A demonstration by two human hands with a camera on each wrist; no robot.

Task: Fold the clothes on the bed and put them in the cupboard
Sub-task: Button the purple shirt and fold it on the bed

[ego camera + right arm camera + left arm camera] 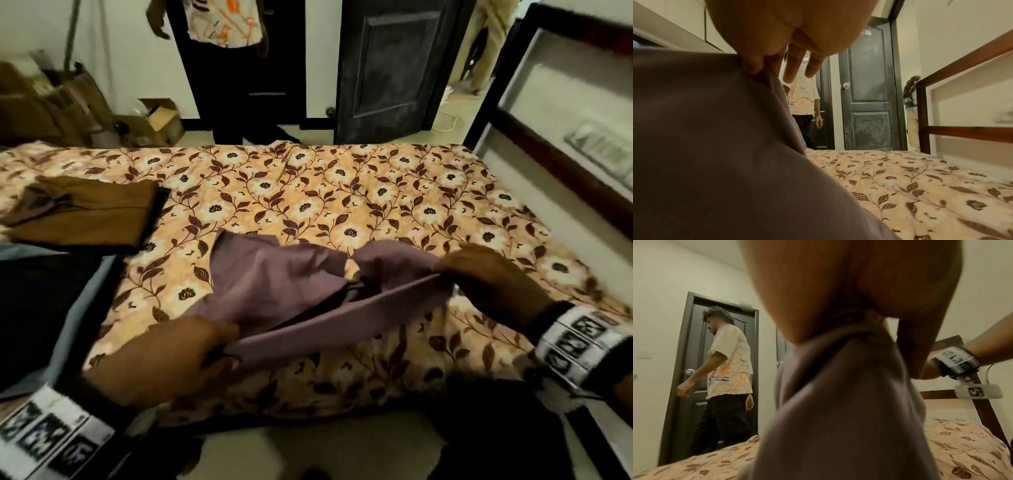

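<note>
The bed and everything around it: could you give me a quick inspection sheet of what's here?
Surface: bed with floral cover.
Job's things: mauve garment held stretched between both hands; folded brown garment far left.
Clutter: cardboard boxes on floor.
Grippers: left hand grips one end; right hand pinches the other.
Cables: white cord on floor by door.
Surroundings: dark door, bystander, wooden bed frame.

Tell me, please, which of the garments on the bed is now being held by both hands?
The mauve garment near the bed's front edge. The left hand and right hand each grip one end of it. The brown garment lies folded and untouched at the left.
</note>
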